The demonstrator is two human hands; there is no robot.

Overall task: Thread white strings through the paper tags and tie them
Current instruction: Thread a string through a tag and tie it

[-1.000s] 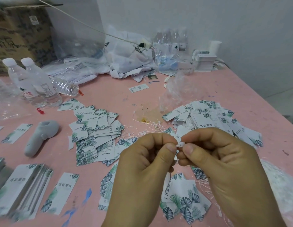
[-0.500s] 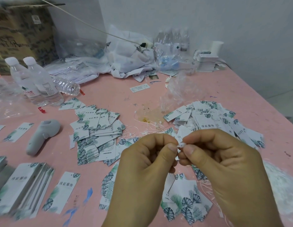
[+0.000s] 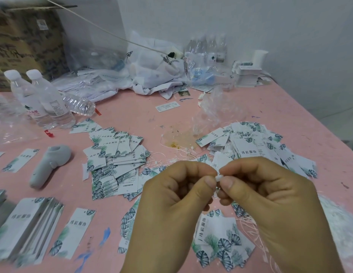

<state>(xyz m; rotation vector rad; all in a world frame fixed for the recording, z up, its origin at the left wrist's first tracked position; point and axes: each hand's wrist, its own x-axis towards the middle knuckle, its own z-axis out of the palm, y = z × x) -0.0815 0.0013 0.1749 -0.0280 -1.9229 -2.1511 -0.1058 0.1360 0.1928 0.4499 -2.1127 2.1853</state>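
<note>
Two thumbs and forefingers, left hand (image 3: 171,196) and right hand (image 3: 270,196), are pinched on the white string clasp (image 3: 219,177) above the table (image 3: 132,111); it could be dropped if pinched off-centre.

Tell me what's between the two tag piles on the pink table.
In the head view, between the left tag pile and the right tag pile lie a yellowish stain and loose white strings.
</note>
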